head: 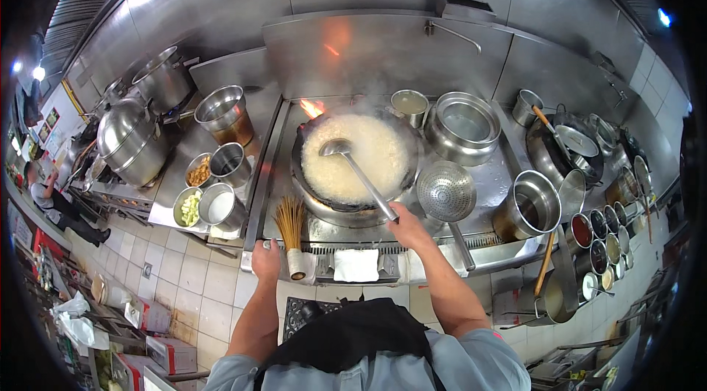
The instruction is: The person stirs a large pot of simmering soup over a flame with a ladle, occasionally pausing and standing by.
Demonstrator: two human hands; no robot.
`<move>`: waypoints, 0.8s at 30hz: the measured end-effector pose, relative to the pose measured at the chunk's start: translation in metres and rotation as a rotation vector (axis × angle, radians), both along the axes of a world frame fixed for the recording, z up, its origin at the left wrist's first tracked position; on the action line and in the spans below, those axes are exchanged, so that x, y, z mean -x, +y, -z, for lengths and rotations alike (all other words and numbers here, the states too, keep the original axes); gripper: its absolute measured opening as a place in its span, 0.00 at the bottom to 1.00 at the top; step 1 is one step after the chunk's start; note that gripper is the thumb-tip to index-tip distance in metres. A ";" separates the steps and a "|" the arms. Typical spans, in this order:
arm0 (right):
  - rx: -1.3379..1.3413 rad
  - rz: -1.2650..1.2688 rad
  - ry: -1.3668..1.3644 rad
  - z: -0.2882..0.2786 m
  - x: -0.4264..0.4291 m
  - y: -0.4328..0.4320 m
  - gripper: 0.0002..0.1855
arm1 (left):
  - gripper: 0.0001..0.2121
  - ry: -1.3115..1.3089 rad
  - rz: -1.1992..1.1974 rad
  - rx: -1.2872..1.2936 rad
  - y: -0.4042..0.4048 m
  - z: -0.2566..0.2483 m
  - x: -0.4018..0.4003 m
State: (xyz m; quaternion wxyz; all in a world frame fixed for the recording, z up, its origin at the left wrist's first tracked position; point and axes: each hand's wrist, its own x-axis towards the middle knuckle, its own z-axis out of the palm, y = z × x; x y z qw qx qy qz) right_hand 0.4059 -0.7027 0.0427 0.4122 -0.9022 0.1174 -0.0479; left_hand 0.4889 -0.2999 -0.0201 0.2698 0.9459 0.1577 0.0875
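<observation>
A large wok (298, 170) full of bubbling, foamy pale liquid sits over a burner, with flame at its back left. My right hand (410, 227) is closed on the handle end of a metal ladle (336, 148), whose bowl lies over the foam. At the stove's front left edge rests my left hand (266, 259), apparently on or around the rim; its fingertips are partly hidden. Beside it, a bamboo wok brush (290, 225) lies against the front edge. A perforated skimmer (446, 191) lies right of the wok, and a folded white cloth (356, 265) is on the front ledge.
Left stand bowls of browned pieces (199, 171) and chopped green vegetable (190, 209), plus metal pots (222, 163). On the right are a wide pot (463, 128), a tall pot (527, 206), and several seasoning containers (598, 255). Another person (49, 197) stands far left. Boxes (171, 355) sit lower left.
</observation>
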 end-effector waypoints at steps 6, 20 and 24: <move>0.026 0.086 0.162 -0.039 -0.015 -0.010 0.30 | 0.24 0.012 -0.023 -0.043 -0.001 -0.010 0.002; -0.045 0.236 -0.041 -0.017 0.048 -0.051 0.29 | 0.24 -0.041 0.008 -0.032 0.000 -0.004 0.004; -0.315 0.261 0.082 -0.024 0.078 -0.053 0.31 | 0.24 -0.059 0.001 -0.036 0.001 0.000 0.003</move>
